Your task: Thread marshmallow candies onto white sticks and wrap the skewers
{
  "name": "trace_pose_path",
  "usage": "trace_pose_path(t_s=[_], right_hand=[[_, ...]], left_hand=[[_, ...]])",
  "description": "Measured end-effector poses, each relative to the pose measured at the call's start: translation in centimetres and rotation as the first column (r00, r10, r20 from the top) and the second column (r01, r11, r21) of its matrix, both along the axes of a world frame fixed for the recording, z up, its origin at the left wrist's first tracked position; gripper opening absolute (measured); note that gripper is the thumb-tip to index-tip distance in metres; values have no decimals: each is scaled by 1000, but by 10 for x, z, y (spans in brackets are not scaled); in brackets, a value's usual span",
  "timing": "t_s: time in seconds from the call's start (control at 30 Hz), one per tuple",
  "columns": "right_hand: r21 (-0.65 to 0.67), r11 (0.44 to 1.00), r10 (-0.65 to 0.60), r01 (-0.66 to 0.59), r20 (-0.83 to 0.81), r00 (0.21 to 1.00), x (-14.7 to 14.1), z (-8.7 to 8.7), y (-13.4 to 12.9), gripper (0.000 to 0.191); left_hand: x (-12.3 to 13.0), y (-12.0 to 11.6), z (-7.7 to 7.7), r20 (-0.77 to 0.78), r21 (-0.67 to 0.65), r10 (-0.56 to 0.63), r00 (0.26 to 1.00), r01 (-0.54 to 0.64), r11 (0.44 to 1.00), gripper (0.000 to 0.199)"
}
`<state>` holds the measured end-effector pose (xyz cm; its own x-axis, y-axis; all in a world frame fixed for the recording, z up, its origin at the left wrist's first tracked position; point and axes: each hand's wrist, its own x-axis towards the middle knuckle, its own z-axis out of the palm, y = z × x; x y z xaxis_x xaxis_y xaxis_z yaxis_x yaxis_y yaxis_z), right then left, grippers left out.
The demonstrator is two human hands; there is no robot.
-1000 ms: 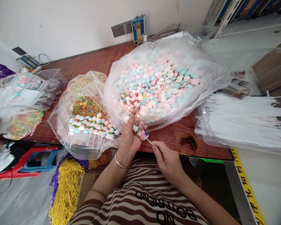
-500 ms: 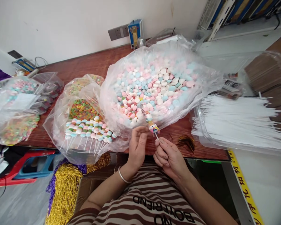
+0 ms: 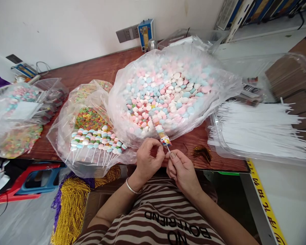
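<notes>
My right hand (image 3: 181,168) is closed with thumb and fingers on the thin white stick of a candy skewer (image 3: 159,129). Clear printed wrap surrounds its pastel candies, gathered at the bottom above the stick. The skewer tilts up and left, over the front edge of a large bag of marshmallows (image 3: 178,88). My left hand (image 3: 149,156) has thumb and forefinger curled into a pinch right beside the gathered wrap; what the fingertips grip is too small to make out. Gold twist ties (image 3: 202,153) lie on the table right of my hands.
Left of my hands, finished-looking candy skewers (image 3: 97,141) rest on a bag of colourful ring candies (image 3: 89,117). A clear tray of white sticks (image 3: 260,131) stands on the right. Gold bead strings (image 3: 71,207) hang below the wooden table (image 3: 97,66). More candy bags (image 3: 20,136) lie far left.
My left hand's loosely spread fingers have closed into a pinch beside the wrap's base. The skewer and my right hand have shifted slightly left.
</notes>
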<state>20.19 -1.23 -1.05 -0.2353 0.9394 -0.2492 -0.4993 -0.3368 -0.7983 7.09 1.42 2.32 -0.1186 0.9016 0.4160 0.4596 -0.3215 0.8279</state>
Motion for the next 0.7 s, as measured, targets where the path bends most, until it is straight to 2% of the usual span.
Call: trace_pose_path(t_s=[0.13, 0.2, 0.3, 0.4, 0.53, 0.7], right_hand=[[-13, 1000, -8, 8, -5, 1000, -2, -1, 1, 31], [-1, 1000, -4, 4, 3, 1000, -2, 0, 1, 30], [34, 999, 5, -6, 49, 999, -1, 1, 1, 30], [80, 997, 5, -15, 123, 992, 1, 3, -1, 32], [128, 992, -18, -10, 211, 977, 2, 3, -2, 34], [99, 995, -8, -13, 210, 978, -1, 7, -1, 36]], left_hand=[[5, -4, -5, -38, -2, -99, 994, 99, 995, 13], [7, -5, -7, -12, 29, -49, 999, 49, 998, 12], [6, -5, -6, 30, 68, 92, 995, -94, 993, 14], [1, -2, -3, -102, 127, 91, 991, -78, 989, 12], [-5, 3, -4, -343, 275, 107, 933, -9, 962, 15], [-3, 3, -6, -462, 376, 159, 873, 30, 926, 16]])
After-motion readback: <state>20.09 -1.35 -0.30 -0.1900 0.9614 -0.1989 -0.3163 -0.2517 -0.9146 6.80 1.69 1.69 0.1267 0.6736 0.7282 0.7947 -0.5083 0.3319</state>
